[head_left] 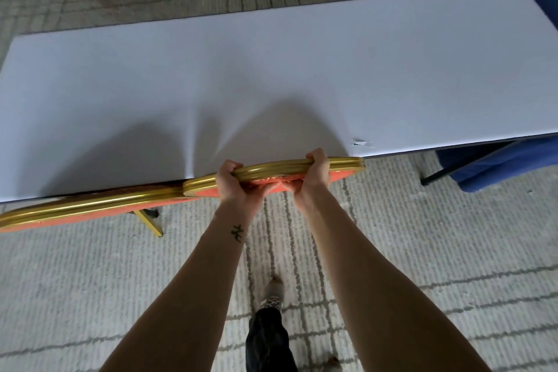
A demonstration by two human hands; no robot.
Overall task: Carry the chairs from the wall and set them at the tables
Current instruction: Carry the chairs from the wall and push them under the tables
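A chair with a gold frame and red padding [344, 167] stands right at the near edge of a long white table [271, 75]; only the top of its backrest shows. My left hand [234, 181] and my right hand [312, 178] both grip that top rail, fingers curled over it, close together. A second gold and red chair [84, 211] stands to its left along the same table edge, with one gold leg [149, 222] showing on the carpet. The two backrests touch or overlap near my left hand.
Pale patterned carpet [422, 251] covers the floor around me. My foot [273, 290] and dark trouser leg are below my arms. A blue skirted table [501, 166] and a dark table leg stand at the right. The white tabletop has a small tear [362, 143] near its front edge.
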